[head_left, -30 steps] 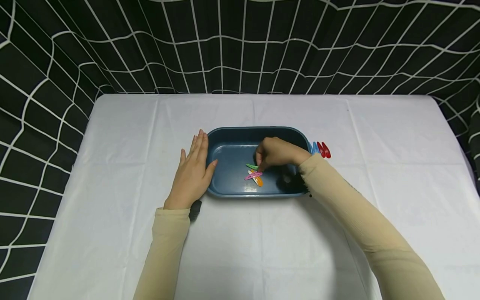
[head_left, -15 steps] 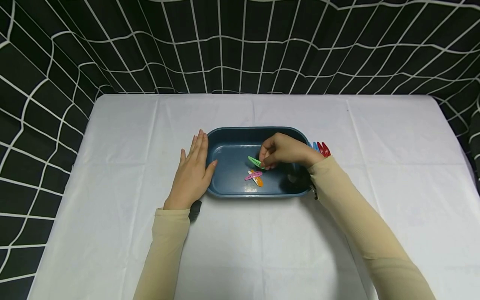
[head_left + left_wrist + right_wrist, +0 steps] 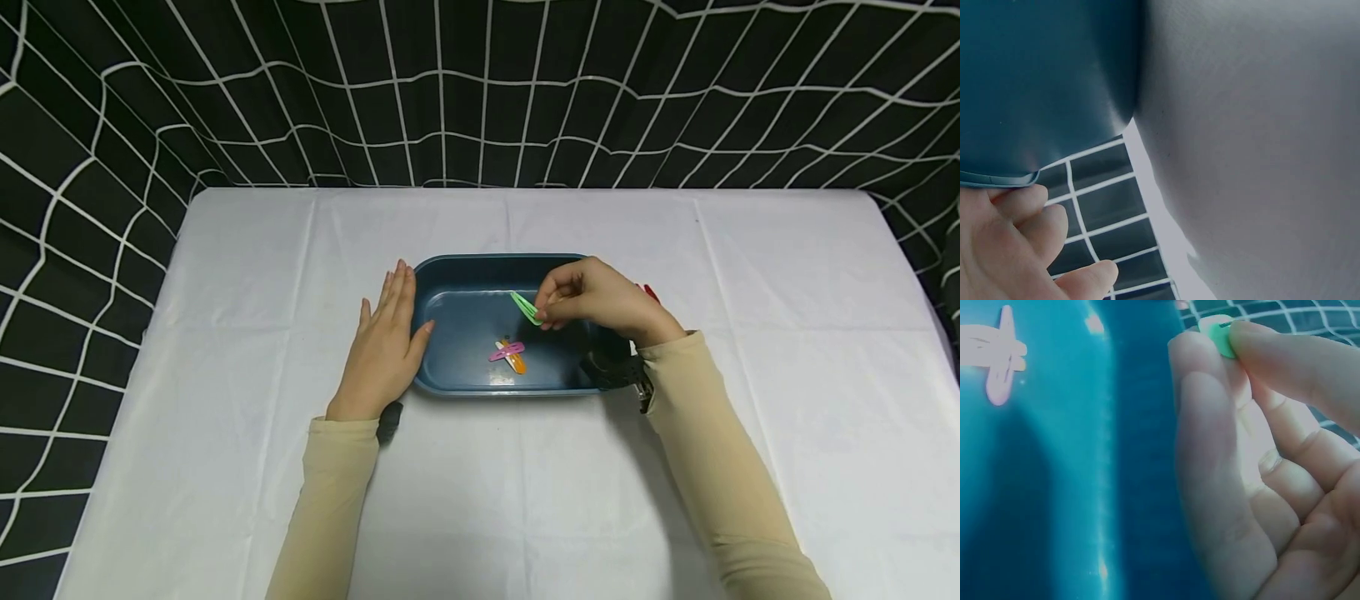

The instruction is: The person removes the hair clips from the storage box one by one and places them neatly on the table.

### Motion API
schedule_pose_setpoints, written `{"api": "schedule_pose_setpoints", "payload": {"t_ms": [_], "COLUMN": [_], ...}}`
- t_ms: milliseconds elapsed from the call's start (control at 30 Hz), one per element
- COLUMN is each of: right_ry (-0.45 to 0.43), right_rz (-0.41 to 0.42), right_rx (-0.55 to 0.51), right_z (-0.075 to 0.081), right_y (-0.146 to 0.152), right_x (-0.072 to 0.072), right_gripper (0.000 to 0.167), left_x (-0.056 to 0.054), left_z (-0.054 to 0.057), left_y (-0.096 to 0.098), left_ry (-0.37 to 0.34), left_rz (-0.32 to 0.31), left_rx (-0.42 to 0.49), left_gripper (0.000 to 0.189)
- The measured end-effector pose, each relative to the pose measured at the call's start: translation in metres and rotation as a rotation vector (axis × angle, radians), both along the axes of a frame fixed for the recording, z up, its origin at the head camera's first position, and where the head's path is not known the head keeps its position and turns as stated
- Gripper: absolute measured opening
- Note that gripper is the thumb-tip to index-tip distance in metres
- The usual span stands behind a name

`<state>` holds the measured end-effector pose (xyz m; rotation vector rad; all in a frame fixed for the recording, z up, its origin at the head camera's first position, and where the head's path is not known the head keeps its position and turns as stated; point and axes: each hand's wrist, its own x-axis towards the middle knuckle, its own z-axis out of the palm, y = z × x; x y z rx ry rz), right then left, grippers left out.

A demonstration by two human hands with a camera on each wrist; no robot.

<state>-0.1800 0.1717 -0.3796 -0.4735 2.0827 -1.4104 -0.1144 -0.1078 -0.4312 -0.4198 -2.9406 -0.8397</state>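
Observation:
My right hand (image 3: 600, 298) pinches a green snap hair clip (image 3: 527, 307) between thumb and forefinger, over the right half of a blue plastic basin (image 3: 457, 388). In the right wrist view only the wide end of the green hair clip (image 3: 1221, 336) shows between the fingertips. A pink hair clip (image 3: 507, 352) lies crossed over an orange one (image 3: 517, 363) on the basin floor. My left hand (image 3: 382, 350) rests with straight fingers along the basin's left rim. In the left wrist view its fingers (image 3: 1041, 231) are beside the basin's outer wall (image 3: 1054, 81).
A red hair clip (image 3: 649, 292) peeks out beyond the basin's right side, mostly behind my right hand. White cloth covers the table (image 3: 247, 333). A dark curtain with white netting (image 3: 465, 100) hangs behind the table and along its sides.
My right hand has picked the green hair clip off the basin floor and carried it up and to the right. The left hand stays put at the rim.

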Motion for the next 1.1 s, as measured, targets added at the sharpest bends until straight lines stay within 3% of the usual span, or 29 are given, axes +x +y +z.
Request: {"api": "schedule_pose_setpoints", "payload": {"t_ms": [367,533,667,1100], "right_ry": [0.049,0.043,0.05,0.038], "right_rz": [-0.157,-0.228,-0.258,-0.316], "right_rx": [-0.059,-0.138,-0.215,-0.404], "right_z": [0.0,-0.001,-0.004,-0.012], "right_y": [0.019,0.029,0.035,0.041], "right_x": [0.013,0.022,0.025,0.026], "right_gripper": [0.014,0.011,0.002,0.007], "left_x": [0.001,0.001,0.001,0.001], "left_z": [-0.002,-0.002,-0.001,0.0], "left_y": [0.002,0.003,0.002,-0.001], "left_ry": [0.006,0.006,0.001,0.002], "left_rz": [-0.008,-0.01,-0.006,-0.004], "left_rx": [-0.004,-0.02,-0.029,-0.028], "left_gripper": [0.066,0.066,0.067,0.067]}}
